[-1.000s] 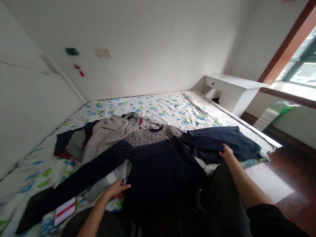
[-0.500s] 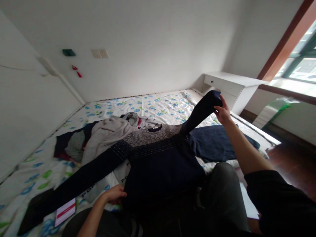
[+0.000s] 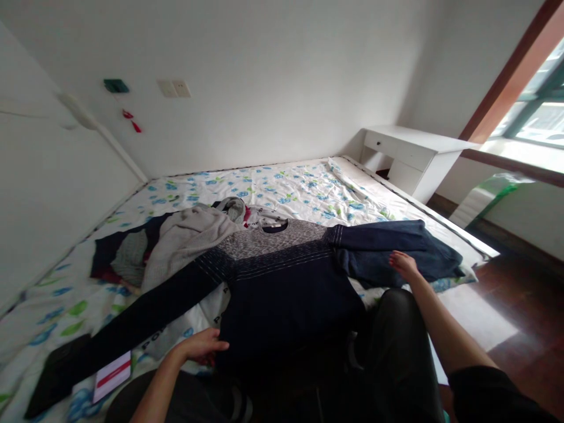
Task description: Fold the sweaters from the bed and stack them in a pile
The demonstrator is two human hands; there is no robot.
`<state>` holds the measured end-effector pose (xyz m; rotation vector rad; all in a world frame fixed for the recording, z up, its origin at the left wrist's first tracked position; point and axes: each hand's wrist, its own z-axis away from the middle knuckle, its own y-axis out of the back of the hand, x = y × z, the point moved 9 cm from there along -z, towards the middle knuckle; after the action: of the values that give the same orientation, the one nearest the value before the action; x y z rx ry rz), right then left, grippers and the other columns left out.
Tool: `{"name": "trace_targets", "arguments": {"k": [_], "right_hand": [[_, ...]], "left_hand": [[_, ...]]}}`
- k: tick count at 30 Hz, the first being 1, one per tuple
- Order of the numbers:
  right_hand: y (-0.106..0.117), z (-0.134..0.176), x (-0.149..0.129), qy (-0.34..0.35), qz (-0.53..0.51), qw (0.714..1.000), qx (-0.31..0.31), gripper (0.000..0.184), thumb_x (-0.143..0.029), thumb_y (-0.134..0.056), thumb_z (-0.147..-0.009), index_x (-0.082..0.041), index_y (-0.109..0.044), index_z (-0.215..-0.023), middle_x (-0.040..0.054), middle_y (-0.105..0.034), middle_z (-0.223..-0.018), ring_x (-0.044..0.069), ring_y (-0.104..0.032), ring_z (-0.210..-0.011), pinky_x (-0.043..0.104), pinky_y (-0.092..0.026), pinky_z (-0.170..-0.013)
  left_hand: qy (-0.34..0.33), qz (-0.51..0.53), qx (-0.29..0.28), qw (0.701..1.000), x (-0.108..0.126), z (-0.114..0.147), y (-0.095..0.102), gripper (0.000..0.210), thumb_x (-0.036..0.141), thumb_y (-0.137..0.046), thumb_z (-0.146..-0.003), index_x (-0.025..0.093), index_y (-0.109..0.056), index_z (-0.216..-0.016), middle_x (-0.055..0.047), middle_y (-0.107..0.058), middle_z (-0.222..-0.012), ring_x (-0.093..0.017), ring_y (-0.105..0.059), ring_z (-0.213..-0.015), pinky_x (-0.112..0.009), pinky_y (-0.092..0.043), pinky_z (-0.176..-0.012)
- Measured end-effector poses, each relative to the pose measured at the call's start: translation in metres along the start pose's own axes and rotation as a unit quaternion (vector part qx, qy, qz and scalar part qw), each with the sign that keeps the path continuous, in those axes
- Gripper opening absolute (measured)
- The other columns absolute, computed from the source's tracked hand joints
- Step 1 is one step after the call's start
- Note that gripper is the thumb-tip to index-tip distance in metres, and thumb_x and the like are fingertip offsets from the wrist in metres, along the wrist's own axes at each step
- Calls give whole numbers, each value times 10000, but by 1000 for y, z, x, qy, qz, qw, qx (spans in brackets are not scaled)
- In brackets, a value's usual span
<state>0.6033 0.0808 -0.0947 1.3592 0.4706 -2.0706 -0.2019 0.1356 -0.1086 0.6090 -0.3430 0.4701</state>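
Observation:
A sweater (image 3: 291,294) lies spread in front of me, navy below and speckled grey across the shoulders. My left hand (image 3: 203,345) pinches its lower left edge near the hem. The left sleeve (image 3: 154,305) stretches down toward a dark flat object (image 3: 55,376) and a phone (image 3: 112,375) with a white and red screen. On the other side, the right sleeve (image 3: 379,234) rests straight out over a dark blue garment (image 3: 440,255). Just above that garment is my right hand (image 3: 404,265), holding nothing, with its fingers loosely stretched out.
Several other clothes, among them a beige knit (image 3: 189,235) and a grey striped piece (image 3: 131,258), are heaped on the left of the bed. A flowered sheet (image 3: 273,183) covers the mattress. Beyond its right edge stands a white desk (image 3: 409,150), with a wrapped white bundle (image 3: 484,200) nearby.
My right hand has let go of the raised sleeve end and moved down toward me. That sleeve now lies flat on the dark blue garment. My left hand still pinches the sweater.

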Motion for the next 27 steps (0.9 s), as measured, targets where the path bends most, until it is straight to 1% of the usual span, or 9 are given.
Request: {"name": "trace_targets", "arguments": {"k": [2,4,7,12,17,19,21,24,27], "right_hand": [[-46,23,38,-82,149,972,-160,227,-235,-893,-820,-168,-774,-1002,92,-809,-921,150,-717,-679,228,-592,-620],[-84,53,73,-140,319,883,-314,204,-276,-913,-842,-146,-795,-945,109,-829,-918,155,-723,-661,229,-568,-604],[-111,76,91,-119,491,784,-360,271,-339,-941,-842,-142,-763,-789,61,-778,-759,108,-615,-536,208,-490,-548],[-139,90,97,-77,530,749,-390,362,-340,-968,-790,-178,-649,-734,-45,-602,-571,96,-572,-518,175,-452,-532],[-131,95,105,-99,514,721,-453,336,-308,-964,-773,-176,-664,-847,-35,-678,-701,114,-705,-668,158,-544,-611],[-126,91,103,-119,489,735,-455,349,-321,-975,-781,-176,-682,-903,-21,-720,-763,119,-734,-696,160,-561,-622],[-122,78,93,-122,428,793,-417,322,-323,-957,-827,-171,-701,-949,19,-771,-838,118,-740,-690,157,-550,-602],[-112,45,63,-85,274,912,-292,235,-277,-888,-920,-169,-731,-1057,94,-829,-1006,137,-761,-726,179,-568,-607],[-93,12,41,-59,140,975,-163,232,-219,-844,-949,-189,-725,-1147,111,-822,-1147,170,-793,-795,245,-641,-691]], "left_hand": [[-11,-11,-2,1000,5,2,-1,593,672,-840,-498,267,-523,-794,-7,-638,-663,-245,-705,-668,-297,-473,-584],[-23,-34,-13,999,11,3,-5,627,716,-840,-468,265,-512,-754,1,-596,-645,-223,-639,-643,-308,-456,-594],[-51,-71,-26,996,20,3,-8,669,801,-816,-462,262,-490,-689,21,-518,-608,-192,-539,-617,-319,-432,-618],[-67,-94,-50,992,24,12,-8,772,900,-811,-423,269,-429,-649,43,-438,-603,-178,-486,-620,-327,-426,-633],[-44,-65,-128,989,18,21,-20,718,814,-880,-406,265,-506,-677,10,-568,-660,-243,-624,-702,-344,-488,-658],[-3,-55,-124,991,8,20,-18,684,733,-920,-388,255,-537,-690,-4,-620,-678,-260,-685,-714,-328,-495,-648],[16,-5,-71,997,2,19,-1,646,682,-932,-414,243,-591,-743,-26,-692,-746,-256,-723,-721,-303,-494,-634],[4,130,89,987,-1,22,48,648,646,-945,-497,228,-683,-917,-83,-783,-945,-248,-757,-791,-287,-530,-650],[2,295,268,917,-8,35,101,729,516,-966,-578,233,-675,-1183,-123,-782,-1136,-249,-761,-923,-290,-587,-727]]}}
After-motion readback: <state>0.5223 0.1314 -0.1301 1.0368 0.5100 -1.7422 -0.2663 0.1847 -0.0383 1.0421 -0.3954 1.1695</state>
